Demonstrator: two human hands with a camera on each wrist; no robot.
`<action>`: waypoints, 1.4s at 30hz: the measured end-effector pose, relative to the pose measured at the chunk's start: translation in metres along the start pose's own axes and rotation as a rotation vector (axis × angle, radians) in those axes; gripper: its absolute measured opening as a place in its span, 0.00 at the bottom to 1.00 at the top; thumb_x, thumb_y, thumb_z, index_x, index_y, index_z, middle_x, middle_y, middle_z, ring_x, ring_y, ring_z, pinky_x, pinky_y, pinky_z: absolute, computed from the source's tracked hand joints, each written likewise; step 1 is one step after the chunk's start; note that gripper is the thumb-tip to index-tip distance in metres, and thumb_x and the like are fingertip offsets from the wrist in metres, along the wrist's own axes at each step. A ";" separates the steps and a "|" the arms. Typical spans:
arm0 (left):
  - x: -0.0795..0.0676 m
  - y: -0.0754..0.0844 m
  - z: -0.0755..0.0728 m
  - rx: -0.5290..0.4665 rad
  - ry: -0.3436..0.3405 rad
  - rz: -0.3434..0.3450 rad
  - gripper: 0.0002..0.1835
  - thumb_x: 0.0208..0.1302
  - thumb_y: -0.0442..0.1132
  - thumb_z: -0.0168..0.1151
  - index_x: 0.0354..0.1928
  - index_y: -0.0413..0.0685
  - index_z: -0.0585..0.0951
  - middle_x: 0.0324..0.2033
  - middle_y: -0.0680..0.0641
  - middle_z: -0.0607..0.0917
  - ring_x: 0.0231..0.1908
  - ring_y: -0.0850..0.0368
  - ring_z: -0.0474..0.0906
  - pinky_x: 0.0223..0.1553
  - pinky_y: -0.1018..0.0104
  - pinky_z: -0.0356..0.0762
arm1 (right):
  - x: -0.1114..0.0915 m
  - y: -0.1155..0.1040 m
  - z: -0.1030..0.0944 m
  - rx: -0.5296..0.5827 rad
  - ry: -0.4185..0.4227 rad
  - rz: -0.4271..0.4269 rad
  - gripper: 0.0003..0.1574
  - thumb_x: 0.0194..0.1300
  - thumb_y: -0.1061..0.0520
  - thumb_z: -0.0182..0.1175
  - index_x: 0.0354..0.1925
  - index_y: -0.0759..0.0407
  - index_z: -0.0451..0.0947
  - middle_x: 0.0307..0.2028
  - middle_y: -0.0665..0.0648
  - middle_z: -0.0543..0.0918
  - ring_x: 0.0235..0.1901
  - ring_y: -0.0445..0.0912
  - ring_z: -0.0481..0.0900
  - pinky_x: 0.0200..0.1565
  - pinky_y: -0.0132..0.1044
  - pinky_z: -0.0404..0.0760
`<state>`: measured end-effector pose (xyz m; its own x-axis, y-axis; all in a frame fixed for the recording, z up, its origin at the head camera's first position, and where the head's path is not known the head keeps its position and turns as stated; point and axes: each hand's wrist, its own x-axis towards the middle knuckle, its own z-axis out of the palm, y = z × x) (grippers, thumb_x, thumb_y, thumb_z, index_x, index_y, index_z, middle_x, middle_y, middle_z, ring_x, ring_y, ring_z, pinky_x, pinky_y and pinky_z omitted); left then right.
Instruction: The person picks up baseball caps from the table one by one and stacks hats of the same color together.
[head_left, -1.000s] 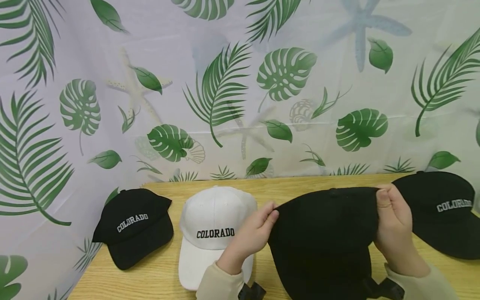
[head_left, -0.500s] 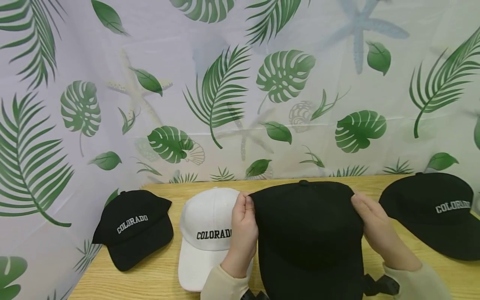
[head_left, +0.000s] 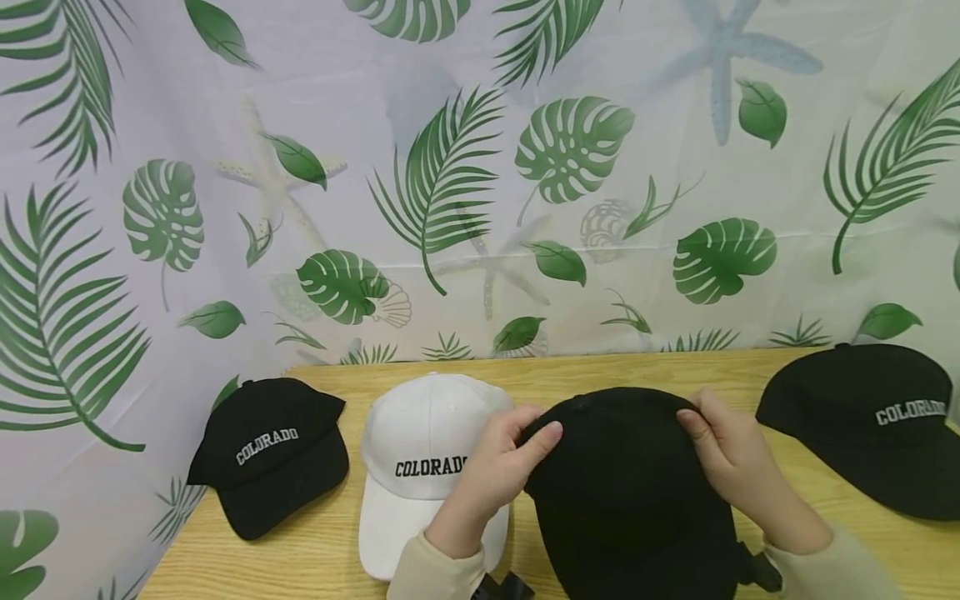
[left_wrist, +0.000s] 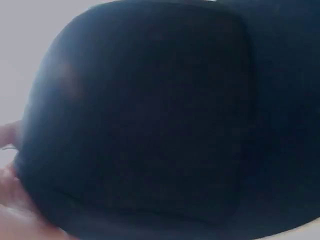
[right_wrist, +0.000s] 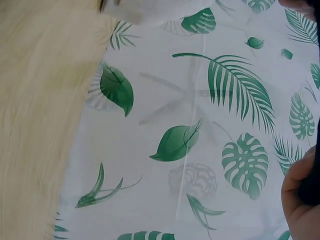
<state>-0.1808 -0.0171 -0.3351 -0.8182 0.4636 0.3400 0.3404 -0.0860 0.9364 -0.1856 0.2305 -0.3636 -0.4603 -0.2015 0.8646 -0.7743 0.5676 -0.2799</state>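
A plain black cap (head_left: 630, 500) is held up between both hands in the head view, crown upward and brim toward the bottom of the frame. My left hand (head_left: 495, 467) pinches its left edge, thumb on the near side. At the right edge of the crown, my right hand (head_left: 738, 462) grips the fabric with thumb and fingers. Black cloth of the cap (left_wrist: 150, 120) fills most of the left wrist view, with part of the left hand (left_wrist: 22, 210) at the edge. The right wrist view catches only a dark strip of cap beside the right hand (right_wrist: 300, 197).
Behind the left hand stands a white COLORADO cap (head_left: 431, 475), partly covered. Black COLORADO caps sit at far left (head_left: 273, 454) and far right (head_left: 862, 425) on the wooden table (head_left: 322, 558). A leaf-print cloth (head_left: 465, 167) hangs along the table's back edge.
The held cap has shifted left over the second, rising and then dipping lower. The right hand has moved left, and its thumb now lies over the crown's near side. The other caps stay put.
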 end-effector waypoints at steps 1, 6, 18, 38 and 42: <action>0.000 0.001 0.001 -0.010 -0.007 -0.021 0.15 0.67 0.38 0.46 0.31 0.28 0.71 0.20 0.48 0.73 0.22 0.63 0.72 0.27 0.71 0.70 | 0.000 0.000 0.000 0.000 0.002 -0.006 0.19 0.68 0.52 0.44 0.21 0.60 0.64 0.17 0.43 0.57 0.14 0.33 0.53 0.17 0.23 0.54; -0.002 -0.001 0.006 -0.217 -0.040 -0.039 0.19 0.69 0.40 0.39 0.39 0.23 0.65 0.25 0.51 0.73 0.26 0.64 0.73 0.30 0.72 0.71 | 0.000 -0.001 0.001 0.040 -0.001 -0.023 0.19 0.67 0.51 0.44 0.23 0.61 0.65 0.17 0.44 0.58 0.14 0.33 0.54 0.17 0.23 0.55; -0.001 -0.001 0.008 -0.157 0.008 -0.046 0.16 0.69 0.38 0.40 0.36 0.27 0.66 0.23 0.50 0.70 0.25 0.61 0.70 0.29 0.71 0.67 | 0.010 -0.006 -0.016 0.056 -0.269 0.120 0.14 0.64 0.68 0.47 0.25 0.53 0.62 0.18 0.41 0.57 0.15 0.32 0.54 0.19 0.26 0.57; 0.008 -0.014 0.009 -0.022 0.159 -0.134 0.12 0.67 0.34 0.44 0.48 0.35 0.71 0.50 0.43 0.71 0.54 0.49 0.64 0.54 0.57 0.59 | -0.012 0.043 -0.012 0.013 -0.444 0.453 0.10 0.69 0.61 0.41 0.30 0.61 0.64 0.19 0.52 0.59 0.15 0.39 0.55 0.19 0.34 0.58; 0.006 -0.013 0.009 0.025 0.065 -0.164 0.12 0.68 0.37 0.44 0.47 0.39 0.72 0.52 0.46 0.70 0.55 0.53 0.63 0.54 0.57 0.60 | -0.020 0.059 -0.010 -0.021 -0.495 0.529 0.11 0.70 0.58 0.41 0.31 0.61 0.65 0.19 0.52 0.61 0.15 0.41 0.56 0.19 0.34 0.59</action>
<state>-0.1857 -0.0056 -0.3461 -0.8916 0.4118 0.1883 0.2106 0.0090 0.9775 -0.2174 0.2755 -0.3935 -0.9175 -0.2311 0.3238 -0.3875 0.7035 -0.5958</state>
